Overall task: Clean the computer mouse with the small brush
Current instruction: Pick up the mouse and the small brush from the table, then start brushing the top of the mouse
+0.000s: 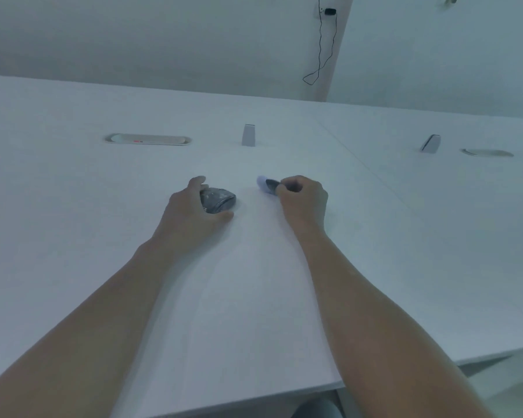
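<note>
A dark grey computer mouse [219,200] with pale dusty smears lies on the white table [254,282] near the middle. My left hand [191,211] grips it from the left, thumb along its near side and fingers over its far side. To the right, a hand's width away, my right hand [302,197] pinches the small brush [267,185]. The brush has a dark body and a pale tip that points left, low over the table. Most of the brush handle is hidden inside my fingers.
Behind the hands stand two small grey wedge-shaped supports [248,135] [431,143]. An oval cable slot [148,139] sits at back left, a round one [487,152] at back right. A black cable [322,49] hangs on the wall. The table's near edge [254,399] runs below my forearms.
</note>
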The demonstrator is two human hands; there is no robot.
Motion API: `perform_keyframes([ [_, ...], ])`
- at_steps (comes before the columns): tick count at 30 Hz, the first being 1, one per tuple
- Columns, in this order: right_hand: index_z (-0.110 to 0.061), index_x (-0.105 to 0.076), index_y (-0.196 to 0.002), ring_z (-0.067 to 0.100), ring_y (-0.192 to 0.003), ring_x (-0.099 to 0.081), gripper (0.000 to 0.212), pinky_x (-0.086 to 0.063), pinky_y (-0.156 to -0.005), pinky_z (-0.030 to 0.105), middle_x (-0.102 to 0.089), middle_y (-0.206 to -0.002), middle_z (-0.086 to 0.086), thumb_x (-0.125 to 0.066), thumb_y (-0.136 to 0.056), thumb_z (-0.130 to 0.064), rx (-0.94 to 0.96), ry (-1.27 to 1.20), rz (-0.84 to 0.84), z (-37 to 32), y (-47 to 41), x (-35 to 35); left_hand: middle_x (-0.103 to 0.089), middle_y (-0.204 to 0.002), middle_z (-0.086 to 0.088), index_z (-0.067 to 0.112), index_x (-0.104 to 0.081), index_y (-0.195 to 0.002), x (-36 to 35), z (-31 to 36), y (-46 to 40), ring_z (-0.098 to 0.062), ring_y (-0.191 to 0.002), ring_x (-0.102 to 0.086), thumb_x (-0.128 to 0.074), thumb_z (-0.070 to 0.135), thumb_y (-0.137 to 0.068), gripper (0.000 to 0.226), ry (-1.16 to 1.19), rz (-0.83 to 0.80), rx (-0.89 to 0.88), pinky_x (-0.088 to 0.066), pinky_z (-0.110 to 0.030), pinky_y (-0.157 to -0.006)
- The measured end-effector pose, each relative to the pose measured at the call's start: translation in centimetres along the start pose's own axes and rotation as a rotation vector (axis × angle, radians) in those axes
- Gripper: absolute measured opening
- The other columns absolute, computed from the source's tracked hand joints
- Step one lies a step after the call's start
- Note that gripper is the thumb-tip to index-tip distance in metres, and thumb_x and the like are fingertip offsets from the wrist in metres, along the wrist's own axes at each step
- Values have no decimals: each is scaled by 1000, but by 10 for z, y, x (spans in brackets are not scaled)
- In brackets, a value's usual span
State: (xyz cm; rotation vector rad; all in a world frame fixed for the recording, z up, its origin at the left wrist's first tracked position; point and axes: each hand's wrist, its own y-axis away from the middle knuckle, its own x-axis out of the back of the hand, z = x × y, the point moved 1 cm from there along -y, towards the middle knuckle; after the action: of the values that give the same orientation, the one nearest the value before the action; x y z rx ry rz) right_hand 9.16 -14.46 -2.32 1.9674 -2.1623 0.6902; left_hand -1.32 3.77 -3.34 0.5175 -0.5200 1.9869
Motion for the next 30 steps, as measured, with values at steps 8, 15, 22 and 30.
perform_keyframes([
  [8, -16, -79, -95, 11, -86, -71, 13, -55, -77, 22, -77, -90, -5, -78, -84, -23, 6, -293, 80, -10, -5, 2, -58, -142, 4, 21, -40, -153, 1, 0, -4, -11, -109, -54, -88, 35, -76, 92, -25, -27, -67, -37, -22, -92],
  [15, -13, -80, -100, 3, -76, -68, 17, -51, -69, 12, -74, -84, -6, -82, -86, -22, 194, -324, -140, -32, -2, 1, -61, -127, 8, 18, -42, -151, -17, 5, -11, -9, -104, -58, -89, 45, -71, 97, -50, -86, -163, -40, -15, -83],
  [22, -18, -79, -109, 0, -75, -65, 32, -53, -74, 9, -71, -85, -13, -88, -78, -17, 362, -147, -228, -32, 8, 17, -69, -98, 11, 22, -56, -132, -42, 20, -5, 5, -82, -60, -86, 51, -72, 73, -83, -142, -212, -41, -10, -60],
  [30, -13, -77, -115, 5, -84, -71, 27, -57, -80, 16, -76, -91, -5, -81, -89, -14, 215, -270, -297, 1, -4, 53, -68, -112, 10, 22, -50, -147, -75, 42, 1, -9, -98, -64, -86, 51, -73, 87, -22, -173, -222, -42, -10, -71],
])
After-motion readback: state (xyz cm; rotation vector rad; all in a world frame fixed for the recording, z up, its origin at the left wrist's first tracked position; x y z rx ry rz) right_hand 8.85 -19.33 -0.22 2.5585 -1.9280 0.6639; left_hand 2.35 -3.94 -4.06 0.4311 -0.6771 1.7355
